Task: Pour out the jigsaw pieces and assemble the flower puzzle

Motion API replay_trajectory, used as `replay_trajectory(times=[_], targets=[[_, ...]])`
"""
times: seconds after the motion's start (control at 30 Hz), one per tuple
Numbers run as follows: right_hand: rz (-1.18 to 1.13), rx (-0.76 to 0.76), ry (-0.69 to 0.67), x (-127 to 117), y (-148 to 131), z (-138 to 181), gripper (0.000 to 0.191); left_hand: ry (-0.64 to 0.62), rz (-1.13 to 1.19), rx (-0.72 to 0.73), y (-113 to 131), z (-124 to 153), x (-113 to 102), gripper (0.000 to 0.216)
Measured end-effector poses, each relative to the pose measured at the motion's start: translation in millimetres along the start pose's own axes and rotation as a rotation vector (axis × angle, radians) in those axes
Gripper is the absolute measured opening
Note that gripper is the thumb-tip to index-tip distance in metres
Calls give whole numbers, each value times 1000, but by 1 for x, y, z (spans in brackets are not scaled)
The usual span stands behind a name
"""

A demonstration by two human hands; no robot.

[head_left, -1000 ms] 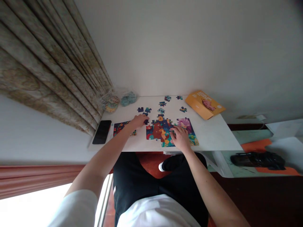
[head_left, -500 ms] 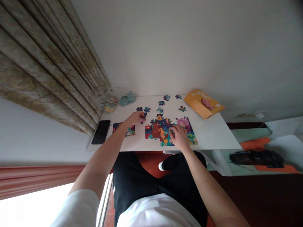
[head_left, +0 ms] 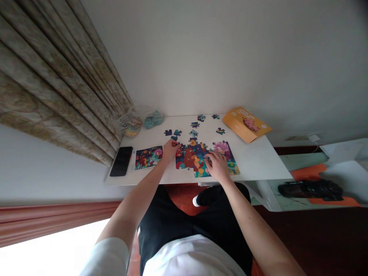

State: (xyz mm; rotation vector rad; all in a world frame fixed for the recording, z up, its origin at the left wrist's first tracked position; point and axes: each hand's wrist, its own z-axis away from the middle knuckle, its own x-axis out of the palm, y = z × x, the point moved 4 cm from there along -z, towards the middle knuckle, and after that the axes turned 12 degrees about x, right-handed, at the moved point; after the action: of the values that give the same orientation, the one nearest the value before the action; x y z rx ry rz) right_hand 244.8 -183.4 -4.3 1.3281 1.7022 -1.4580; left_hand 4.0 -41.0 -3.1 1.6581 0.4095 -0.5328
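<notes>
White tabletop holds a part-built jigsaw, with about eight loose pieces scattered just beyond it. These look like light, stiff card, thin enough that they are best lifted by the edges. Right hand lies open across the jigsaw; left hand curls at its edge, any grip hidden. Nearby lie one picture card, one phone, one orange box, and two plastic bags.

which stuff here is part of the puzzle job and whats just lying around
In use: left hand, right hand, part-built jigsaw puzzle, loose puzzle pieces, printed picture card

Lying about: black phone, orange cardboard packet, clear plastic bags, curtain
</notes>
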Motion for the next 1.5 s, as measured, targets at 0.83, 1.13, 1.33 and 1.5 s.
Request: replay_trajectory(times=[0.83, 1.13, 1.33, 1.5], targets=[[11, 9, -27, -2, -2, 0, 22, -258, -525, 407, 10, 13, 2, 32], [43, 0, -43, -2, -4, 0, 26, -244, -605, 506, 15, 28, 6, 34], [68, 3, -52, -2, -4, -1, 27, -321, -677, 681, 23, 79, 26, 64], [64, 15, -48, 0, -4, 0, 29, -378, -709, 684, 27, 94, 36, 78]])
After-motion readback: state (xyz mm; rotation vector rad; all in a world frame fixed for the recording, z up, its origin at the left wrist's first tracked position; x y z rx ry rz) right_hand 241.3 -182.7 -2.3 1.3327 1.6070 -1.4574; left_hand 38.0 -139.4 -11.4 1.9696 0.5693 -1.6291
